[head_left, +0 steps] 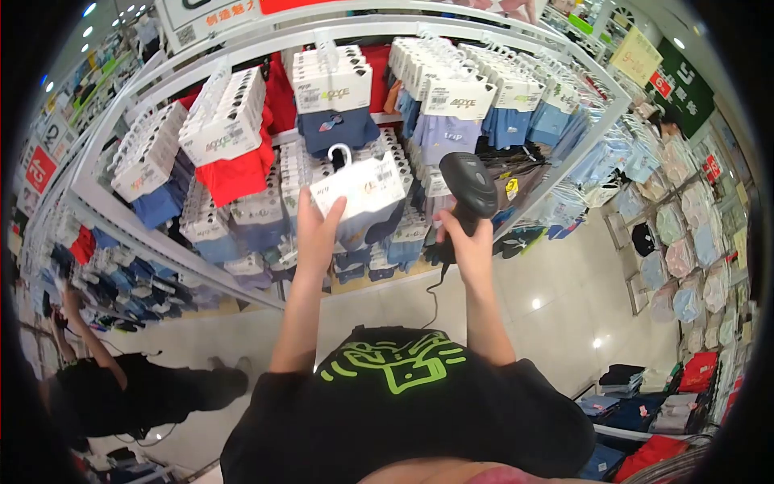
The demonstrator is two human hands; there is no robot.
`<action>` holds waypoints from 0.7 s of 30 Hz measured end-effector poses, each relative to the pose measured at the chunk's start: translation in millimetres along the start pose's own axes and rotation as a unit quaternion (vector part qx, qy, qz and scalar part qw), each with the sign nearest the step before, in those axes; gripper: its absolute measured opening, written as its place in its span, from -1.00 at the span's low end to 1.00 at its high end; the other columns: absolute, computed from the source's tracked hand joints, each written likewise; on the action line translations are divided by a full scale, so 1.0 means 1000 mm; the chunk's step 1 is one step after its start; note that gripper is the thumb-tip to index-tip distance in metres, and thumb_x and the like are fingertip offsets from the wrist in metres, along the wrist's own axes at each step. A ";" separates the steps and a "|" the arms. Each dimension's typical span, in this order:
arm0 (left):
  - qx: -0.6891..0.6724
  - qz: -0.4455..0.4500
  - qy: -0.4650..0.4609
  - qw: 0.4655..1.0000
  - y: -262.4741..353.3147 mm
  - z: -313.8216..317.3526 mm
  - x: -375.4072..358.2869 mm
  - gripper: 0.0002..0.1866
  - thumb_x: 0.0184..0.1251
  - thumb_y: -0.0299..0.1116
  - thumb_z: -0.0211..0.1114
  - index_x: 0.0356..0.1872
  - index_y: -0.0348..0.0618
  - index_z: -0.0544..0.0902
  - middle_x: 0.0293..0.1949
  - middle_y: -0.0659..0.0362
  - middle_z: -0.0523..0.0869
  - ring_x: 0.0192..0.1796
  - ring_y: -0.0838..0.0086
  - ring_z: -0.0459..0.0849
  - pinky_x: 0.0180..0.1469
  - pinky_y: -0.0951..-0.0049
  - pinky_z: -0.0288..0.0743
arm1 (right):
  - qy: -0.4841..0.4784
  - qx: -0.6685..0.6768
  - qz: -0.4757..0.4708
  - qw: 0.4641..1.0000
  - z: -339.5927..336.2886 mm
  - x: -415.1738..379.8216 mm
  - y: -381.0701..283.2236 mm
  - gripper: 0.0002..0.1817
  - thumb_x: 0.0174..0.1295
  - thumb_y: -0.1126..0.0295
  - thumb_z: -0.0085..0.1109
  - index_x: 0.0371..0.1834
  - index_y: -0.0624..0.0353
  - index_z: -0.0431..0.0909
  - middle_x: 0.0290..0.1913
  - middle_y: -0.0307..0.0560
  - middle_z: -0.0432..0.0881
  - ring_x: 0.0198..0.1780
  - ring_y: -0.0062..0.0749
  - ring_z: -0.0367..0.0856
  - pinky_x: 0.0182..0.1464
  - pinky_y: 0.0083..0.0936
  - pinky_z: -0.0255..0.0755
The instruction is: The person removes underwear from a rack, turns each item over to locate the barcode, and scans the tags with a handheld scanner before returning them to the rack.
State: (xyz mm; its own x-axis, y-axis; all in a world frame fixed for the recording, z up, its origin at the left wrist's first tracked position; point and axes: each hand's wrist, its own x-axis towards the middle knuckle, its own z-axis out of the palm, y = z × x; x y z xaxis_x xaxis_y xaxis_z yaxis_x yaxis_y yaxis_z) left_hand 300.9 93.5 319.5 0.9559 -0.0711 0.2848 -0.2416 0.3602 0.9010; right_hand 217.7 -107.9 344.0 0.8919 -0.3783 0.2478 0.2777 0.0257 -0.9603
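Note:
My left hand [317,222] is closed on the left edge of a white card-topped underwear pack [367,192] with a hook at its top. Grey-blue cloth hangs below the card, and the pack is tilted in front of the hanging rows. My right hand [470,242] is wrapped round the handle of a black barcode scanner [470,184], its head pointing up, to the right of the pack. A dark cable [436,298] runs down from the scanner. Behind both hands, similar packs [330,89] hang in rows.
A white metal rack frame [193,256] surrounds the hanging packs. At the left another person [121,387] in dark clothes stands by a rack. Wall-hung garments [677,258] are at the right, with folded clothes [637,411] on a low shelf below.

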 end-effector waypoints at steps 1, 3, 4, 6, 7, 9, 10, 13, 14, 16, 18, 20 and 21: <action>-0.007 -0.006 -0.017 1.000 0.006 0.001 0.004 -0.55 0.25 -0.50 0.14 0.10 -0.36 0.18 0.03 -0.01 0.46 0.07 0.45 0.44 0.12 0.49 0.27 | -0.014 0.016 0.003 1.000 0.005 -0.005 -0.010 -0.83 0.12 0.56 0.08 -0.21 0.34 0.43 -0.46 -0.15 0.56 -0.56 -0.64 0.45 -0.46 -0.67 0.35; -0.031 -0.006 -0.020 0.999 -0.001 -0.001 0.011 -0.62 0.27 -0.48 0.12 0.05 -0.32 0.22 0.01 0.02 0.47 0.06 0.46 0.44 0.12 0.48 0.26 | -0.058 0.038 0.036 0.997 0.014 -0.021 -0.022 -0.83 0.12 0.57 0.07 -0.20 0.34 0.43 -0.46 -0.16 0.55 -0.55 -0.64 0.46 -0.46 -0.67 0.35; -0.044 -0.018 -0.025 0.999 -0.002 0.000 0.013 -0.63 0.28 -0.48 0.12 0.04 -0.31 0.23 0.00 0.03 0.48 0.06 0.46 0.44 0.12 0.48 0.26 | -0.094 0.058 0.061 0.992 0.016 -0.028 -0.023 -0.82 0.12 0.59 0.06 -0.19 0.34 0.43 -0.46 -0.16 0.55 -0.55 -0.64 0.46 -0.45 -0.67 0.35; -0.036 -0.049 -0.019 0.998 0.009 0.006 0.009 -0.64 0.28 -0.47 0.11 0.04 -0.29 0.23 -0.01 0.03 0.48 0.05 0.46 0.44 0.12 0.48 0.26 | -0.154 0.013 0.074 0.985 0.019 -0.039 -0.023 -0.82 0.09 0.59 0.08 -0.22 0.32 0.43 -0.52 -0.19 0.55 -0.56 -0.60 0.50 -0.48 -0.64 0.37; -0.030 -0.078 -0.017 0.996 0.012 0.009 0.009 -0.65 0.29 -0.47 0.10 0.03 -0.28 0.23 -0.01 0.04 0.48 0.05 0.47 0.44 0.11 0.48 0.26 | -0.151 0.002 0.074 0.986 0.021 -0.045 -0.021 -0.82 0.08 0.58 0.09 -0.23 0.33 0.43 -0.53 -0.18 0.55 -0.57 -0.60 0.51 -0.48 -0.63 0.38; -0.034 -0.064 -0.032 0.997 0.005 0.009 0.009 -0.66 0.29 -0.48 0.10 0.02 -0.27 0.23 -0.02 0.04 0.49 0.05 0.47 0.44 0.12 0.48 0.26 | -0.147 -0.037 0.066 0.986 0.024 -0.051 -0.017 -0.81 0.07 0.58 0.11 -0.24 0.34 0.42 -0.55 -0.15 0.56 -0.59 -0.59 0.52 -0.49 -0.63 0.40; -0.036 -0.049 -0.049 0.997 0.001 0.009 0.010 -0.68 0.29 -0.48 0.09 0.01 -0.27 0.24 -0.02 0.04 0.49 0.06 0.48 0.44 0.12 0.48 0.26 | -0.146 -0.038 0.065 0.986 0.023 -0.051 -0.017 -0.81 0.07 0.58 0.11 -0.24 0.34 0.42 -0.55 -0.15 0.56 -0.59 -0.59 0.52 -0.49 -0.63 0.40; -0.008 0.010 -0.044 0.999 -0.007 0.009 0.010 -0.65 0.30 -0.44 0.11 0.05 -0.27 0.25 -0.05 0.07 0.52 0.02 0.48 0.47 0.07 0.51 0.29 | -0.088 -0.033 0.059 0.994 0.018 -0.047 -0.022 -0.80 0.06 0.59 0.10 -0.22 0.35 0.40 -0.56 -0.13 0.56 -0.60 -0.58 0.52 -0.53 -0.62 0.40; -0.009 0.010 -0.045 0.999 -0.007 0.009 0.010 -0.65 0.30 -0.44 0.11 0.05 -0.27 0.25 -0.05 0.07 0.52 0.02 0.48 0.47 0.07 0.51 0.29 | -0.086 -0.034 0.057 0.994 0.015 -0.046 -0.024 -0.80 0.06 0.59 0.10 -0.22 0.35 0.40 -0.56 -0.13 0.56 -0.60 -0.58 0.52 -0.53 -0.62 0.40; -0.010 0.003 -0.045 0.999 -0.006 0.008 0.009 -0.65 0.30 -0.45 0.09 0.05 -0.27 0.25 -0.03 0.05 0.51 0.04 0.47 0.46 0.10 0.49 0.27 | -0.086 -0.044 0.059 0.994 0.009 -0.046 -0.027 -0.80 0.07 0.60 0.09 -0.22 0.35 0.40 -0.57 -0.13 0.56 -0.59 -0.58 0.53 -0.53 -0.62 0.39; -0.010 0.000 -0.044 0.999 -0.004 0.008 0.010 -0.67 0.29 -0.49 0.09 0.02 -0.28 0.24 -0.03 0.03 0.51 0.04 0.47 0.47 0.09 0.47 0.29 | -0.077 -0.042 0.051 0.995 0.009 -0.048 -0.029 -0.81 0.06 0.60 0.09 -0.24 0.35 0.41 -0.60 -0.14 0.54 -0.62 -0.59 0.52 -0.54 -0.62 0.38; -0.009 -0.004 -0.045 0.999 -0.005 0.008 0.009 -0.68 0.28 -0.52 0.08 0.00 -0.28 0.23 -0.04 0.01 0.50 0.04 0.46 0.47 0.09 0.46 0.30 | -0.108 -0.113 0.042 0.987 0.008 -0.051 -0.031 -0.81 0.05 0.67 -0.04 -0.23 0.37 0.38 -0.57 -0.06 0.52 -0.61 -0.51 0.50 -0.54 -0.61 0.36; -0.009 0.005 -0.049 0.999 -0.007 0.008 0.009 -0.67 0.29 -0.49 0.08 0.03 -0.28 0.24 -0.03 0.03 0.50 0.05 0.47 0.46 0.10 0.47 0.28 | -0.106 -0.114 0.043 0.987 0.008 -0.052 -0.033 -0.81 0.05 0.67 -0.04 -0.23 0.37 0.38 -0.57 -0.06 0.52 -0.61 -0.51 0.50 -0.54 -0.61 0.36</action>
State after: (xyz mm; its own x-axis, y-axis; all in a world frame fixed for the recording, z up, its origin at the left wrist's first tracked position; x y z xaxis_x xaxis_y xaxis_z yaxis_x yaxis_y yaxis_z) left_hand 309.9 82.8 318.6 0.9324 -0.1586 0.3246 -0.2465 0.3777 0.8925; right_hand 165.4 -81.6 363.6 0.9698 -0.1817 0.1627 0.1324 -0.1681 -0.9768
